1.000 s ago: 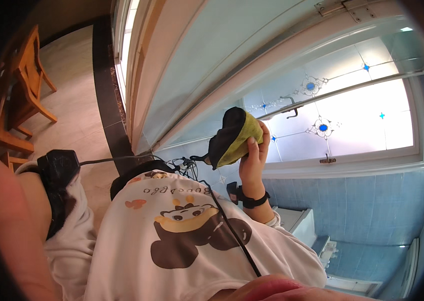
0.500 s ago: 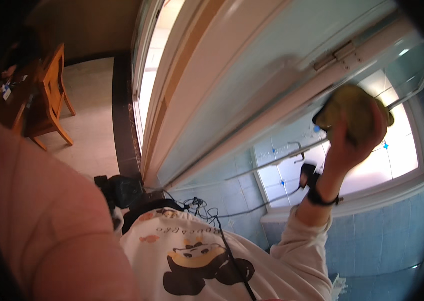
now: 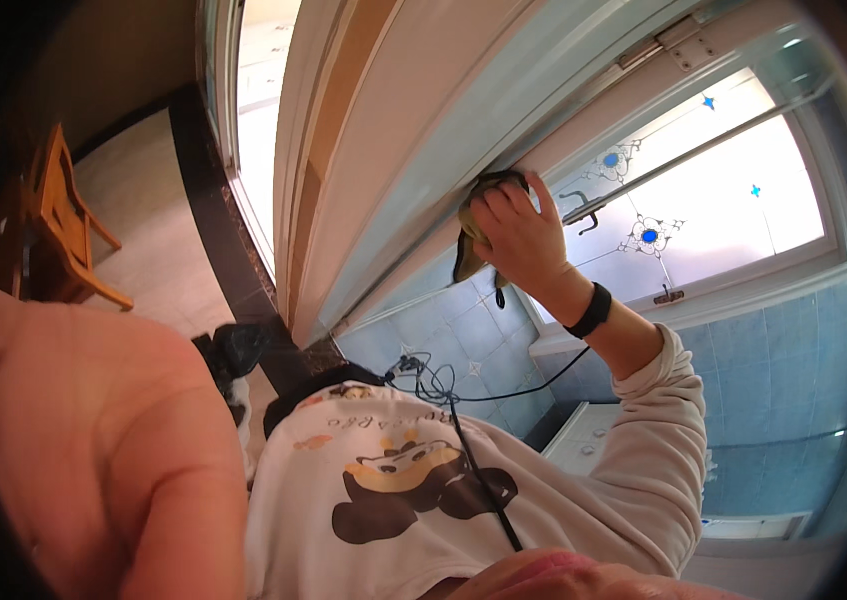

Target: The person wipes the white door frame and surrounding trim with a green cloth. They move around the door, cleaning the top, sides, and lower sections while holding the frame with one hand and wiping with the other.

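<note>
My right hand (image 3: 525, 235) presses a yellow-green cloth with dark edging (image 3: 472, 252) against the edge of a white door (image 3: 413, 160). Its fingers are bent over the cloth, and part of the cloth dangles below them. A black band (image 3: 592, 311) circles that wrist, below a pushed-up pale sleeve. Very close to the camera, my left hand or arm (image 3: 113, 430) fills the lower left. Its fingers are out of sight, so I cannot tell what it touches.
A metal hinge (image 3: 688, 42) sits high on the door side. Beyond is a window (image 3: 733, 190) with blue ornaments, above blue tiles (image 3: 743, 370). Tangled black cables (image 3: 428, 380) hang by my shirt. A wooden chair (image 3: 63, 230) stands at the far left.
My right hand has moved left with the cloth, from in front of the window to the door's edge. The view has shifted, and more of the window shows.
</note>
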### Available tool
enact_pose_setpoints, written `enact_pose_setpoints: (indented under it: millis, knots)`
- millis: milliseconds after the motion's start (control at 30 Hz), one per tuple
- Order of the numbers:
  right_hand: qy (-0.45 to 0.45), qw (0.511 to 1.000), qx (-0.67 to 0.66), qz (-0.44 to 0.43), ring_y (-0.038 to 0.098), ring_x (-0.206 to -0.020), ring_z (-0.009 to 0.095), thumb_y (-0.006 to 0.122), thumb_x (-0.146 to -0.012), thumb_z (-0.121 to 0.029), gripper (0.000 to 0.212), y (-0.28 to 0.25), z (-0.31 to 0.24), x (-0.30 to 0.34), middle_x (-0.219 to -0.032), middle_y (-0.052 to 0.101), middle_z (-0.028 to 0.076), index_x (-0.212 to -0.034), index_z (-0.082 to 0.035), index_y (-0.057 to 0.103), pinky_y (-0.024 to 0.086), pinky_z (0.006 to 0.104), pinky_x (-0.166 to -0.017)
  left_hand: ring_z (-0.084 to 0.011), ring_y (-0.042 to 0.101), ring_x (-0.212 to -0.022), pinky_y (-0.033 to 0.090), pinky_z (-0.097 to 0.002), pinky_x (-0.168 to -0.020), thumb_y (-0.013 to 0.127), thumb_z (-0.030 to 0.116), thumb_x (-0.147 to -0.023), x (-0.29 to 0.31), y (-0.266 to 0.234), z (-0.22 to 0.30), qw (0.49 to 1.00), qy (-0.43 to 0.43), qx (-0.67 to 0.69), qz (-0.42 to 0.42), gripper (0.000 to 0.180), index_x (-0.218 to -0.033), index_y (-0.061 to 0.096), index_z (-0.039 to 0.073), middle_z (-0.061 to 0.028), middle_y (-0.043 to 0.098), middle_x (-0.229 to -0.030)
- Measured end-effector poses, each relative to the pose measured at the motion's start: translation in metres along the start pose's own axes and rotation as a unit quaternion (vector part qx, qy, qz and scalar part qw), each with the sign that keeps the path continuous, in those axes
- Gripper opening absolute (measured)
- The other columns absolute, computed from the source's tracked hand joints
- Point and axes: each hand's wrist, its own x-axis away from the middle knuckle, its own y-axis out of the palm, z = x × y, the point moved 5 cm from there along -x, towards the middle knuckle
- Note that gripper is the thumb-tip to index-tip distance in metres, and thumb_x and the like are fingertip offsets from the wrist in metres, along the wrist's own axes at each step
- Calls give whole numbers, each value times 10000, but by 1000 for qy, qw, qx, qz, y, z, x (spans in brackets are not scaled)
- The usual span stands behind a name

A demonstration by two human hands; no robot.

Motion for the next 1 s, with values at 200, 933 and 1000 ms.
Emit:
enact_pose_setpoints:
  millis: [200,933,1000]
  knots:
    - [65,998,18,-15,537,-1213,160,775,-670,-362,423,-25,48,-13,-1171,640,-36,-1056,-207,700,243,619,-1193,-338,592,-1200,431,-483,-1092,513,105,-1002,56,-11,-32,962,-190,-163,-110,307,-1279,542,-25,-210,600,-1309]
    - [137,951,267,69,545,-1309,158,708,-796,-353,487,-199,226,-79,-1322,640,11,-1233,-143,668,210,500,-1257,-432,303,-1487,299,-536,-1201,730,135,-869,164,110,-5,880,-371,11,-297,824,-1576,308,80,-238,260,-1625]
    - [134,933,314,113,541,-1325,174,695,-815,-353,507,-227,254,-94,-1335,636,43,-1267,-128,651,197,515,-1258,-451,288,-1487,293,-553,-1199,727,140,-849,164,111,-4,880,-372,15,-293,827,-1570,325,71,-250,269,-1621]
